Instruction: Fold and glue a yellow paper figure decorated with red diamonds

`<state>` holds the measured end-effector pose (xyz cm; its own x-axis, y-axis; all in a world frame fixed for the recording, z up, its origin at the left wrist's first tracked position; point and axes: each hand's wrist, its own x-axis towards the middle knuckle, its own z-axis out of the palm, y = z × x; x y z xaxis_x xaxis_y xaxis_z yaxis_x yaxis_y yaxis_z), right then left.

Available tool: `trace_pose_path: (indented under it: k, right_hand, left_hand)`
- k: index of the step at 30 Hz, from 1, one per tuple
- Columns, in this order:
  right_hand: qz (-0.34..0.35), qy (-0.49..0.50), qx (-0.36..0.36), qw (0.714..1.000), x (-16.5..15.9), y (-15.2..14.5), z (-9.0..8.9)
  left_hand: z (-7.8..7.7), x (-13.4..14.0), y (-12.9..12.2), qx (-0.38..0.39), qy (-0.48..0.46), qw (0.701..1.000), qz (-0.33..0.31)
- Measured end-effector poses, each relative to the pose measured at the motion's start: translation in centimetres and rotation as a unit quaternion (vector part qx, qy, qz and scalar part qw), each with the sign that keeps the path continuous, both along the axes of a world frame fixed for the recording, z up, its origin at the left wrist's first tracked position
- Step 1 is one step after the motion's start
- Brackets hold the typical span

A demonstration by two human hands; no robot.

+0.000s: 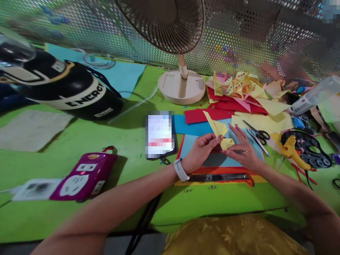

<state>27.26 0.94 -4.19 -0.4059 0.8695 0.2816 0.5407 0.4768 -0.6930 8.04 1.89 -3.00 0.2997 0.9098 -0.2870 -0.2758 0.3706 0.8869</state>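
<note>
A folded piece of yellow paper (218,126) is pinched between thumb and fingers of my left hand (203,150), with a long pointed strip sticking up to the left. My right hand (243,150) meets its lower right end, thumb and index finger at the small folded pocket, the other fingers raised. Whether the right fingers grip or only touch the paper is hard to see. Beneath both hands lie light blue sheets (196,147) on red and orange ones. A cutter with an orange-red frame (217,177) lies just in front of them.
Left of my hands is a lit phone (159,136). Scissors (261,135), tweezers (257,141) and a yellow glue gun (294,152) lie right. Behind stand a fan (180,86) and piled folded paper (241,86). Further left are a purple power strip (85,173) and a large black bottle (79,85).
</note>
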Motion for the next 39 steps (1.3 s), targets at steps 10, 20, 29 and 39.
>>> trace_pose_path:
  k: [10, 20, 29, 39]
  right_hand:
    - [-0.018, 0.013, 0.003, 1.000, -0.3, 0.0, -0.3]
    - [-0.011, 0.029, -0.003, 0.999, -0.4, 0.1, 0.0]
    - [-0.002, 0.031, -0.001, 1.000, -0.4, 0.1, 0.2]
    - [-0.055, 0.066, -0.002, 0.996, -0.9, -0.2, 0.1]
  left_hand:
    - [-0.6, 0.0, 0.1, 0.002, -0.026, 0.999, -0.029]
    - [-0.3, 0.1, 0.0, -0.006, -0.035, 0.999, -0.009]
    - [0.5, 0.1, -0.1, -0.007, -0.042, 0.999, 0.016]
    - [0.2, 0.2, -0.2, -0.009, -0.035, 0.999, 0.019]
